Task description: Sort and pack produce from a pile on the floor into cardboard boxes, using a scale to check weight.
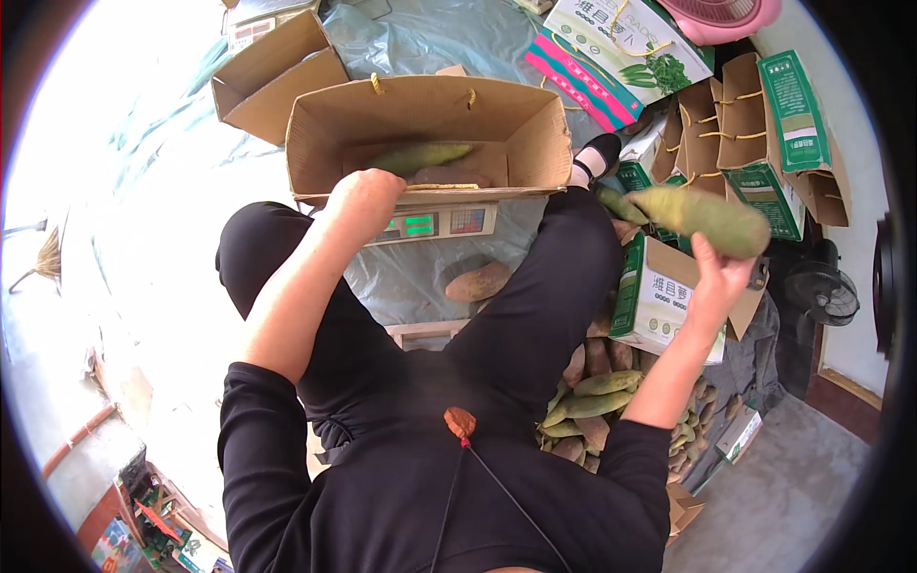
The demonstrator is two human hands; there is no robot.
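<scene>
A long green radish (707, 218) is in my right hand (721, 279), held up at the right with the fingers closed round its lower side. My left hand (368, 199) grips the near rim of an open cardboard box (540, 143), beside its yellow rope handle (441, 187). Inside the box lie a green radish (415, 156) and a brownish one partly hidden by the near wall. Beneath the box is a digital scale (473, 221) with a lit green display. One reddish-brown radish (478, 283) rests on the plastic sheet between my legs.
A pile of green and brownish radishes (597, 406) lies by my right leg. Around it stand a green-and-white carton (659, 296) and several open boxes (745, 134). Another open box (277, 81) sits far left. A black fan (823, 291) stands at the right.
</scene>
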